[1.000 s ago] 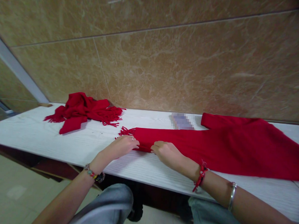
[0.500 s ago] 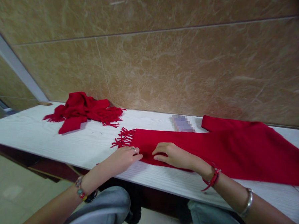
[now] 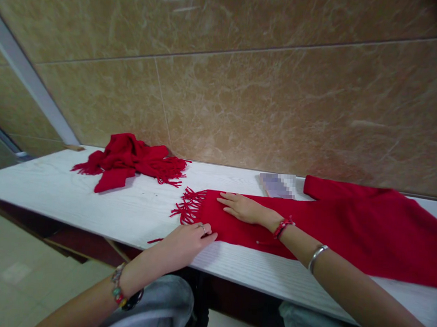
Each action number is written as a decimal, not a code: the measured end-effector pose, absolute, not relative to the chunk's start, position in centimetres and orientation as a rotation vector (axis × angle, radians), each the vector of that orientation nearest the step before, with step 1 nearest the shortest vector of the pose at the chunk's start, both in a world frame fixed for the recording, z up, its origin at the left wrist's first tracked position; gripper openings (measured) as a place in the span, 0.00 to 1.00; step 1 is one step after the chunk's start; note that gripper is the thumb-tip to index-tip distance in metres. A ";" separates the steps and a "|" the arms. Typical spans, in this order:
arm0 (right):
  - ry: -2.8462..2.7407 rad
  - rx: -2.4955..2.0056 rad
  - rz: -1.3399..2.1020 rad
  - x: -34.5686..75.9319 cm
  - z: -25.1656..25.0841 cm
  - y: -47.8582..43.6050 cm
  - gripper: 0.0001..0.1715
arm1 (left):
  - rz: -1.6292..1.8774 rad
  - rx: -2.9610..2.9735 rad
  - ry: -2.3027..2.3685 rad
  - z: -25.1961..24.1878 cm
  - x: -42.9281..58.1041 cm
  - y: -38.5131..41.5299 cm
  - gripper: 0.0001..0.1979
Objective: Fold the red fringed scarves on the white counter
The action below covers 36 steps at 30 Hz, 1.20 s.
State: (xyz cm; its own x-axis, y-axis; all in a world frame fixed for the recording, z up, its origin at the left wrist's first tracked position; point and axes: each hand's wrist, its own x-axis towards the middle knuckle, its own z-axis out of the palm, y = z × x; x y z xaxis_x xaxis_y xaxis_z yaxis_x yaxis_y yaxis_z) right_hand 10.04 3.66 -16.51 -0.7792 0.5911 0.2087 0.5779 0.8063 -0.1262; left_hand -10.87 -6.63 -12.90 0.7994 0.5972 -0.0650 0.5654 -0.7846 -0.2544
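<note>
A long red scarf (image 3: 332,223) lies spread along the white table (image 3: 91,210), its fringed end (image 3: 189,206) pointing left. My right hand (image 3: 240,207) lies flat on the scarf near the fringe, fingers stretched out. My left hand (image 3: 188,237) rests at the scarf's near edge, fingers extended and touching the cloth, a ring on one finger. Neither hand grips anything.
A second red scarf (image 3: 128,161) lies crumpled at the table's far left by the marble wall (image 3: 244,87). A small blurred flat object (image 3: 278,184) sits behind the spread scarf. My knees in grey trousers show below the table's front edge.
My right hand has slid from the scarf's near edge up and away onto the cloth and flattened. The left hand stayed at the near edge. The view shifted slightly.
</note>
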 end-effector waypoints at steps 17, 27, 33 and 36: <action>-2.594 -1.034 0.219 7.5 -17.4 6.5 0.23 | 0.142 -2.749 -0.903 -13.2 -10.9 -7.3 0.21; -2.394 -1.346 0.147 8.0 -16.6 8.5 0.08 | 0.061 -2.851 -0.939 -13.0 -11.3 -6.7 0.19; -2.414 -1.375 0.126 7.6 -16.6 9.2 0.09 | 0.136 -2.851 -0.940 -13.0 -10.7 -6.3 0.18; -2.423 -1.373 0.097 7.5 -17.0 8.7 0.11 | 0.124 -2.837 -0.912 -13.4 -10.5 -6.1 0.22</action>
